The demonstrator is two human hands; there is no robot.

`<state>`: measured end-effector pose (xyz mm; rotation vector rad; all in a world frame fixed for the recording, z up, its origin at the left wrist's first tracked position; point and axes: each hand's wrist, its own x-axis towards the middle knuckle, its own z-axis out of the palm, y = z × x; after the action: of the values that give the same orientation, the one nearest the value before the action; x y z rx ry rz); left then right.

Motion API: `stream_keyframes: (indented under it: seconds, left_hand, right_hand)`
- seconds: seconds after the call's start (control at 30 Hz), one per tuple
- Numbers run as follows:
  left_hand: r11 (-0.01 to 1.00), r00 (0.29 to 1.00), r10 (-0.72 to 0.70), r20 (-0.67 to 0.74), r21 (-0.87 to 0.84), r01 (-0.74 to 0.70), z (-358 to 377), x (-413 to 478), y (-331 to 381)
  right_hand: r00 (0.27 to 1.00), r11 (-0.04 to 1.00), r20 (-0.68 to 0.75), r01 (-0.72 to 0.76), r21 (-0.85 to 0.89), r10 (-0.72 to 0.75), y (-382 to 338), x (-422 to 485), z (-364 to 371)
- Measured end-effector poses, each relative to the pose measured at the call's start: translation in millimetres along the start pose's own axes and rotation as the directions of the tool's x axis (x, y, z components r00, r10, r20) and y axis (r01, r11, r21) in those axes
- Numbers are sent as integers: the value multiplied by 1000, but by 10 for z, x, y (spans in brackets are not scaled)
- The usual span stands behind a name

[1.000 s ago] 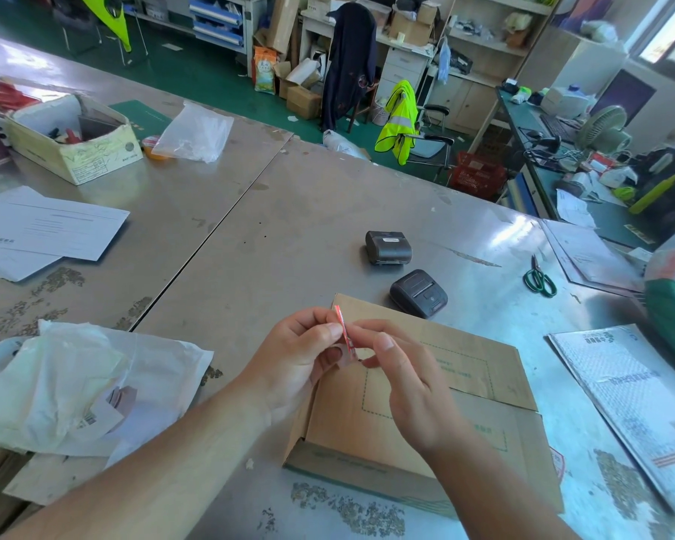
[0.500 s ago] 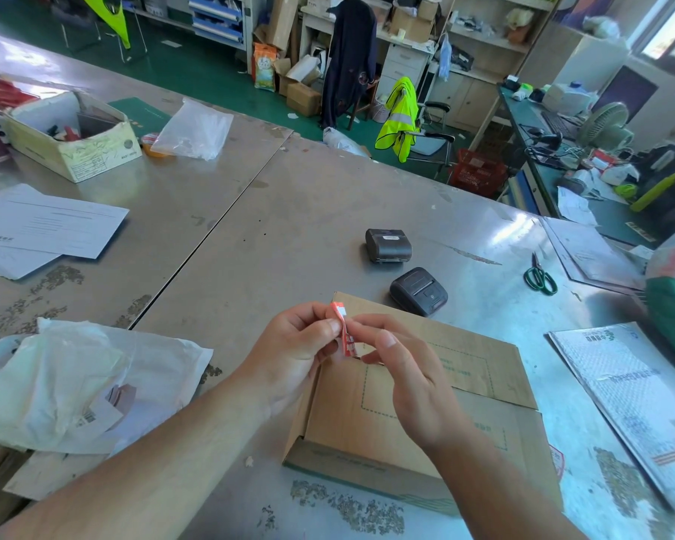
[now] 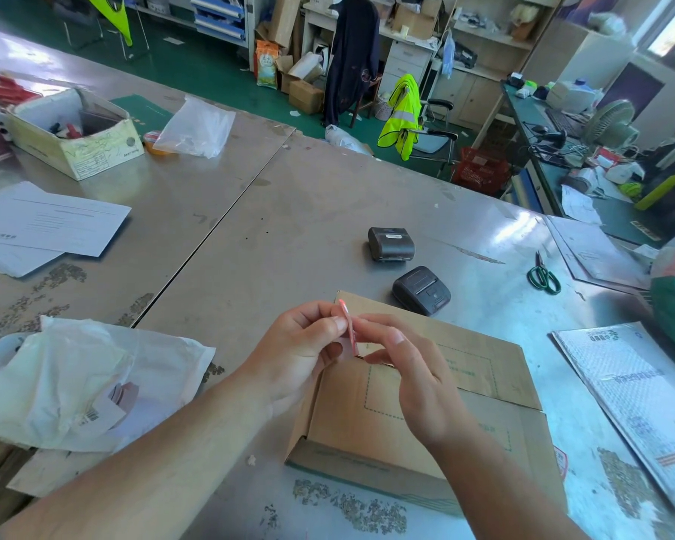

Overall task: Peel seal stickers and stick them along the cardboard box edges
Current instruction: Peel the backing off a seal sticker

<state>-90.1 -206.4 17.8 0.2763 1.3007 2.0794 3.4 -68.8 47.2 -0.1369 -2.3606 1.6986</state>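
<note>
Seal sticker [image 3: 349, 329] is being held edge-on between both hands, a thin red strip standing nearly upright in the air over the 11 o'clock corner of the cardboard box [image 3: 367, 434], apparently clear of the cardboard. Over the last second little is changing. The hands are staying in the same spot and the strip is keeping its place, only turning a touch, with a pale sliver showing at its lower end on the 7 o'clock side. That sliver is probably backing paper starting to part, so the peel is likely still going on and no sticking is happening yet. I am seeing no sticker on the box's top edges.

Left hand [image 3: 301, 352] is pinching the strip from the 9 o'clock side, its thumb tip [image 3: 338, 325] pressing flat against the red face with the curled fingers behind. Right hand [image 3: 417, 387] is closing on it from the 3 o'clock side, its forefinger [image 3: 390, 336] reaching to the upper part and the thumb coming in at the lower end. Its other fingers are hanging loosely curled. The strip is therefore sitting clamped between the two sets of fingertips, its top poking just above them.

On the metal table [image 3: 289, 235], two small black printers [image 3: 421, 290] are lying at the box's 12 o'clock.
</note>
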Motion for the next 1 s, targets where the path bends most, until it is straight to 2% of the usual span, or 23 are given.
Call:
stream_keyframes:
  seconds: [0.2, 0.3, 0.4, 0.47, 0.53, 0.7, 1.0]
  left_hand:
    - [999, 1000, -9, -17, 52, 10, 37, -17, 51]
    - [986, 998, 54, -16, 160, -51, 65, -27, 72]
    - [957, 994, 110, 24, 266, -113, 93, -31, 91]
    - [927, 989, 142, 53, 344, -151, 119, -47, 112]
    - [890, 984, 162, 73, 419, -178, 136, -73, 137]
    - [718, 966, 254, 43, 661, -218, 172, -97, 149]
    - [659, 960, 270, 78, 711, -244, 160, -106, 121]
  right_hand:
    - [1000, 1000, -2, -12, -12, 12, 26, 12, -27]
    - [988, 976, 6, -152, 153, 153, 33, 41, -33]
    - [954, 895, 45, -295, 336, 297, 34, 94, -51]
    - [938, 847, 76, -340, 409, 339, 43, 122, -74]
    - [930, 817, 83, -356, 453, 359, 57, 128, -87]
    - [921, 778, 92, -370, 508, 378, 20, 106, -83]
    - [925, 734, 196, -378, 564, 326, 51, 106, -116]
